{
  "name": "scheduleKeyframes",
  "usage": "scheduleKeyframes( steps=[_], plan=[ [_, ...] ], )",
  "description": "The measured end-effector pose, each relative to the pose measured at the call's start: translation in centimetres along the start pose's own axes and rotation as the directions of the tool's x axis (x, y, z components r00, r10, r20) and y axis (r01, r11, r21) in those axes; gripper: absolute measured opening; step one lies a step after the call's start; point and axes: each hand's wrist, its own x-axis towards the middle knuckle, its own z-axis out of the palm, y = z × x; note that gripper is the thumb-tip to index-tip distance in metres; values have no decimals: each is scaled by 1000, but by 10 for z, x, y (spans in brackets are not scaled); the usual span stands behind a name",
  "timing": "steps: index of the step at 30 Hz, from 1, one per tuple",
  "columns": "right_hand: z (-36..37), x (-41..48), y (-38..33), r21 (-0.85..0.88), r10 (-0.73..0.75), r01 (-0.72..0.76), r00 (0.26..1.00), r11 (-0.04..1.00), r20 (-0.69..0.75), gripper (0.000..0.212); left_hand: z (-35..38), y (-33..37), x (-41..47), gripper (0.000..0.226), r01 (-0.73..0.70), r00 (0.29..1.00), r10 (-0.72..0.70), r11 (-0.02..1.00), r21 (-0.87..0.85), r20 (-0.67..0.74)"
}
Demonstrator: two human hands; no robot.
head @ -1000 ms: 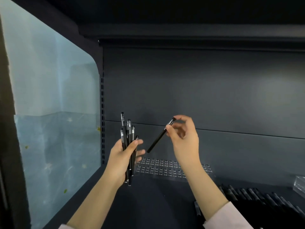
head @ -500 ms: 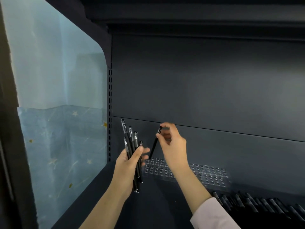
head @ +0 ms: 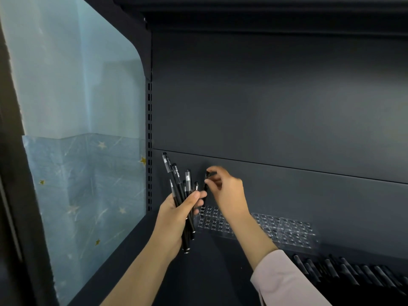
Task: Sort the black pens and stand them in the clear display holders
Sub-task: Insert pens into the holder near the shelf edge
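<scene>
My left hand (head: pixel 176 214) grips a bundle of several black pens (head: pixel 178 191), caps up, in front of the shelf's back panel. My right hand (head: pixel 227 191) pinches the top of a single black pen (head: pixel 206 180) with thumb and fingers; the pen hangs nearly upright above the left end of the clear display holder (head: pixel 287 230). Its lower part is hidden behind my left thumb. The holder is a long clear block with rows of round holes, lying on the dark shelf against the back panel.
A pile of loose black pens (head: pixel 344 270) lies on the shelf at the lower right. A slotted upright (head: pixel 149 151) runs down the shelf's left back corner. A glass side panel (head: pixel 77 129) closes the left side. The dark shelf floor (head: pixel 212 272) stretches in front.
My right hand has swung the single pen from a slant to nearly upright and moved it left and down toward the holder's left end. My left hand has held its bundle steady.
</scene>
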Motion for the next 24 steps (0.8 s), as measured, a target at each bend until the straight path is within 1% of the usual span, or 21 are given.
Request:
scheduleKeyframes(
  steps=[3, 6, 9, 10, 12, 14, 16, 19, 21, 22, 24],
  plan=[
    [3, -1, 6, -69, 4, 1, 998, 998, 65, 28, -1, 0, 1, 16, 6, 1000, -6, 1000, -16, -3],
    [-1, -1, 6, -59, 43, -38, 994, 998, 96, 33, -2, -1, 1, 15, 24, 1000, -24, 999, -29, 3],
    [-12, -2, -5, 87, 68, -75, 994, 993, 83, 29, -2, -2, 1, 16, 44, 999, -44, 997, -69, 3],
    [-17, -2, -10, 157, 81, -97, 991, 983, 109, 25, -1, -2, 1, 17, 53, 999, -53, 995, -88, 3],
    [-26, -5, -20, 316, 101, -175, 966, 932, 238, 17, -1, -2, 1, 17, 71, 997, -71, 988, -136, 8],
    [-32, -9, -28, 435, 115, -281, 922, 855, 369, 13, -1, -2, 0, 19, 79, 997, -76, 980, -180, 24],
    [-34, -12, -30, 485, 131, -336, 904, 807, 407, 12, 0, 0, -1, 21, 75, 997, -68, 980, -183, 46],
    [-38, -13, -30, 507, 150, -361, 900, 782, 409, 10, 1, 1, -4, 19, 71, 997, -64, 986, -153, 52],
    [-43, -10, -29, 532, 181, -365, 913, 764, 366, 10, -1, -1, -2, 18, 83, 996, -79, 989, -126, 34],
    [-47, -7, -27, 556, 201, -350, 929, 754, 312, 11, -3, -1, -1, 18, 95, 995, -93, 988, -124, 25],
    [-54, -1, -21, 592, 216, -254, 967, 765, 135, 15, -5, -1, 0, 20, 116, 993, -116, 982, -152, 6]
  ],
)
